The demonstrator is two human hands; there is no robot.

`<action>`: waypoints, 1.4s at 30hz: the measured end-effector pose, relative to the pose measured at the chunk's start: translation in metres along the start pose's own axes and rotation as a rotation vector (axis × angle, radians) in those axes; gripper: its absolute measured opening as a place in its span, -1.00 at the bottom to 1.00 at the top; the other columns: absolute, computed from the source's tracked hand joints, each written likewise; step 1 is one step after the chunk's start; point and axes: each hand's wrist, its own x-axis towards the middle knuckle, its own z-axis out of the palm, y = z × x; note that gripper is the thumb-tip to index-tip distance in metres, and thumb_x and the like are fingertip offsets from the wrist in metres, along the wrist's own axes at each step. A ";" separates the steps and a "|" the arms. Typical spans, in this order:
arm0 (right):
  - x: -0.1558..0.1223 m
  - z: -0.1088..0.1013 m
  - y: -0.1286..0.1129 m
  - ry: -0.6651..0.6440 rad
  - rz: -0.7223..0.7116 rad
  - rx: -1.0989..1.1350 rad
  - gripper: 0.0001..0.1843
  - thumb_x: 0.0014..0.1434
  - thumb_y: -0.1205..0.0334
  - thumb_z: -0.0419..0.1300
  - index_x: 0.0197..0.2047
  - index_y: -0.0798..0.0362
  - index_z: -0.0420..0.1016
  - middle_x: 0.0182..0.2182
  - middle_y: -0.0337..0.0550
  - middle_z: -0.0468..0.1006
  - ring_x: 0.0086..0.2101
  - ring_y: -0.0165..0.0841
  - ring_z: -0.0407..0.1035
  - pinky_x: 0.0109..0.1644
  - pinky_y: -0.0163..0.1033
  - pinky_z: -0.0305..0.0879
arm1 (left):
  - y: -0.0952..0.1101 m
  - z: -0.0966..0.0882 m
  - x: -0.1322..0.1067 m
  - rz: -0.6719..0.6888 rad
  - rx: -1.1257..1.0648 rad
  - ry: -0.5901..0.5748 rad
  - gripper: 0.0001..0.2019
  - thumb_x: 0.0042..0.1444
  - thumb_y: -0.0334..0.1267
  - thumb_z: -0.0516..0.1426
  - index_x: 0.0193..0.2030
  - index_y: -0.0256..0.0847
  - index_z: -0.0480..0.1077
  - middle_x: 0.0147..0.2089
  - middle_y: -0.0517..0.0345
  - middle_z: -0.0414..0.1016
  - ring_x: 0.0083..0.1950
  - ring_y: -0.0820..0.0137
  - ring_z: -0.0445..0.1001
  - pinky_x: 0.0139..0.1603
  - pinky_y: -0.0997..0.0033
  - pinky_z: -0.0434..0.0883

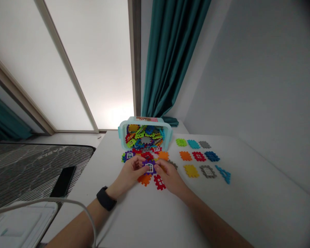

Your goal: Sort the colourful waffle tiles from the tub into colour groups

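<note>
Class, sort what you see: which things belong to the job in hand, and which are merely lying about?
In the job:
- purple window piece, held by left hand and right hand
- red window piece near the hands
- pale teal tub of pieces

Lying about:
- black object, apparently a phone
- white cable

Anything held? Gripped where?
A purple notched window tile, pinched at its left edge by the left hand and its right edge by the right hand.

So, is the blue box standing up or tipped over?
Tipped over: the box has its open mouth facing the camera, and the sticker on its outside faces up.
</note>
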 end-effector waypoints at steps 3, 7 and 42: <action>0.000 0.001 -0.003 0.021 -0.034 -0.036 -0.74 0.31 0.06 0.07 -0.35 0.01 0.36 -0.45 -0.28 0.38 -0.40 -0.37 0.28 -0.29 -0.27 0.19 | -0.005 -0.001 0.002 0.041 0.057 -0.005 -0.66 0.01 -0.08 0.37 -0.23 -0.23 0.40 -0.45 0.30 0.38 -0.44 0.53 0.34 -0.38 0.50 0.31; 0.000 0.001 -0.004 0.061 -0.044 -0.078 -0.73 0.27 0.05 0.12 -0.40 0.01 0.34 -0.45 -0.27 0.38 -0.40 -0.36 0.28 -0.29 -0.25 0.21 | -0.002 -0.005 -0.002 0.194 0.261 -0.046 -0.65 0.14 -0.14 0.28 0.02 -0.20 0.38 -0.28 0.17 0.46 -0.28 0.41 0.43 -0.23 0.38 0.42; -0.015 -0.026 -0.014 0.043 -0.178 0.025 -0.50 0.24 0.23 0.23 0.22 -0.09 0.25 0.01 -0.04 0.52 -0.01 -0.21 0.45 0.13 0.00 0.38 | 0.016 -0.015 -0.003 0.877 1.084 -0.040 -0.52 0.17 -0.05 0.27 0.19 -0.12 0.35 0.05 -0.08 0.45 0.04 0.15 0.45 0.03 0.10 0.45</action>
